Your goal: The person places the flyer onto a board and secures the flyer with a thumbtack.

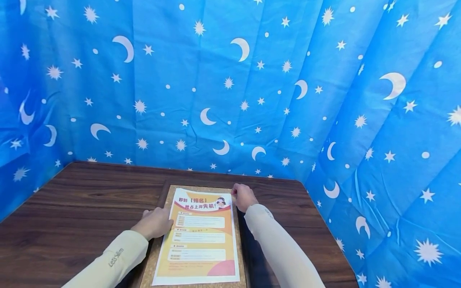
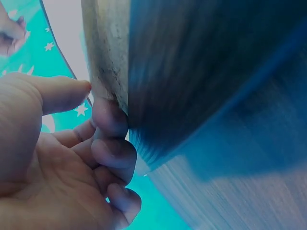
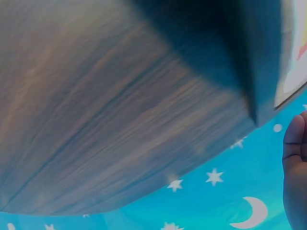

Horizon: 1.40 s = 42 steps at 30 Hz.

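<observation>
My left hand (image 1: 154,222) has bent fingers at the left side of the bright paper (image 1: 199,236). My right hand (image 1: 245,197) is by its top right corner. I can't tell if either one pinches it. The paper lies on a cork board (image 1: 153,256), on a dark wood table (image 1: 83,200). Blue cloth (image 1: 173,76) hangs behind.

The left arm (image 1: 126,252) is angling forward and inward, while the right arm (image 1: 281,248) is extending farther forward. The left grip (image 1: 155,223) is pointing its thumb (image 2: 64,93) nearly straight, just above the bending fingers (image 2: 112,153). The right grip (image 1: 245,197) is curling; its fingertips are partly hiding.
</observation>
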Available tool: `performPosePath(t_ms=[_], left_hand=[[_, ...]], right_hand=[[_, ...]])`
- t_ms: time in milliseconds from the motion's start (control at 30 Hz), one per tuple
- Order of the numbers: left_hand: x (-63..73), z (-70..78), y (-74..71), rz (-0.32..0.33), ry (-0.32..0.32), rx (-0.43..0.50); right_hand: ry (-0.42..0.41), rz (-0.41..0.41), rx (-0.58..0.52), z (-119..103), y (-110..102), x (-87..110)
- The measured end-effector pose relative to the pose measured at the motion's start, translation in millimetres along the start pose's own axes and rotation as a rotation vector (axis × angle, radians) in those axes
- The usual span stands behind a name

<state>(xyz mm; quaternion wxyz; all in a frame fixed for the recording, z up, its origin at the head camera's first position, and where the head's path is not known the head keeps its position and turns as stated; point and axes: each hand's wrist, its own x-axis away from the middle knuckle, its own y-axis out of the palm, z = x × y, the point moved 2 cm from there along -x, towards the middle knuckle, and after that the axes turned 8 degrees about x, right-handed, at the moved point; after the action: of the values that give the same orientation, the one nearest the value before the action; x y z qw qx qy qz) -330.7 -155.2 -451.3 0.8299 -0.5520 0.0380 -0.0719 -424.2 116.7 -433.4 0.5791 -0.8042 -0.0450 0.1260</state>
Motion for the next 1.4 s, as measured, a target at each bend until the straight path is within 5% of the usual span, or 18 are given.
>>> performPosePath(t_ms=[300,767,1067,1400], left_hand=[[3.2,-0.7,5.9,0.032,0.001,-0.014],[2.0,0.6,3.7,0.014,0.024,0.004],[6.1,-4.5,6.4,0.039,0.063,0.076],[11.4,-10.7,3.0,0.053,0.085,0.146]], right_hand=[[-0.022,-0.03,-0.004,-25.2,7.9,-8.6],[0.046,-0.003,-0.156,-32.8,34.5,-17.3],[0.122,-0.076,-0.234,-41.5,47.9,-24.9],[0.151,-0.067,-0.254,-55.1,58.0,-33.9]])
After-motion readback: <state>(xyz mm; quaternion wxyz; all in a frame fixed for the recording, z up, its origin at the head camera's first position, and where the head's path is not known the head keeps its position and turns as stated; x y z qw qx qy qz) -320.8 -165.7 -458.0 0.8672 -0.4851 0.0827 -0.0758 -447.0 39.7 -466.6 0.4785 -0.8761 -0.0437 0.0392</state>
